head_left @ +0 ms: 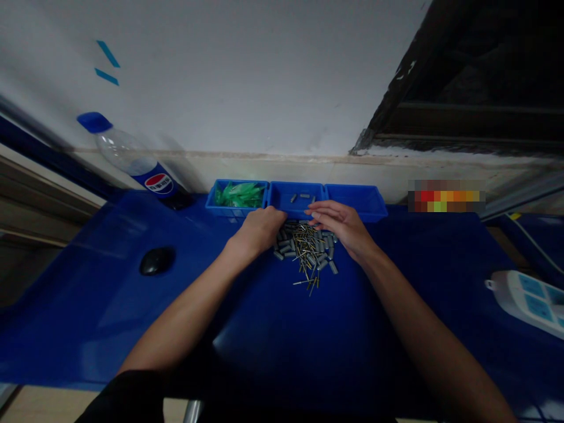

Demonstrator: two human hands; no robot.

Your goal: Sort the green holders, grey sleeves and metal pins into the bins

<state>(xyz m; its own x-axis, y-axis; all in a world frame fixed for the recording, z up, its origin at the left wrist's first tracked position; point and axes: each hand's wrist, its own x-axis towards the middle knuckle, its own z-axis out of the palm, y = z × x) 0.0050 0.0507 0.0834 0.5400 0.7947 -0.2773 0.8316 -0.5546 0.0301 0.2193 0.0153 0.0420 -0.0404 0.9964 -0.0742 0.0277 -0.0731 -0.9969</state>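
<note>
A pile of small grey cylinders (288,248) and thin metal pins with brass-coloured ends (308,249) lies on the blue table. My left hand (264,228) is at the pile's left edge, knuckles up and fingers curled; whatever they hold is hidden. On the right side, my right hand (341,224) hovers by the pile's upper edge, fingers slightly bent and apart, with nothing visible in them. Behind the hands is a blue three-part bin: green plastic pieces fill the left compartment (240,195), several grey cylinders lie in the middle compartment (282,191), and the right compartment (356,200) holds nothing visible.
A cola bottle (147,170) leans in view at the back left, with a black computer mouse (156,261) nearer me. A white and blue power strip (531,301) lies at the right edge of the table (282,341). The wall (264,76) rises behind the bin.
</note>
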